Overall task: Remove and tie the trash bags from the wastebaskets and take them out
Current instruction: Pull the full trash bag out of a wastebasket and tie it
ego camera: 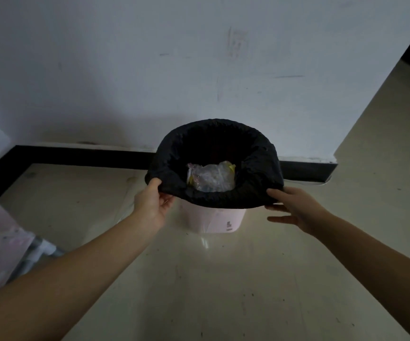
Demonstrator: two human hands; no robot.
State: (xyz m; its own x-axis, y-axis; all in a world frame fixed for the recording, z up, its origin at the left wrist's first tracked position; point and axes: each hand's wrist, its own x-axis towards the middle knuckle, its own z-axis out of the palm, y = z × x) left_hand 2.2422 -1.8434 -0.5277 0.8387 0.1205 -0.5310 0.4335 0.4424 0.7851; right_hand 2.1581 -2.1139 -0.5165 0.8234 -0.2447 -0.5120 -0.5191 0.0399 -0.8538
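Observation:
A pink wastebasket (213,220) stands on the floor against the white wall. A black trash bag (255,163) lines it, its top folded down over the rim. Inside lies clear crumpled plastic trash (211,177) with bits of yellow. My left hand (152,205) pinches the folded bag edge at the rim's left side, thumb on top. My right hand (294,210) touches the bag edge at the rim's right, thumb on top and fingers spread beneath; whether it grips the edge is unclear.
A black baseboard (76,156) runs along the wall behind the basket. Pale fabric and a metal frame (14,242) crowd the left edge. The beige tiled floor (223,291) extends toward me and off to the right past the wall corner (334,158).

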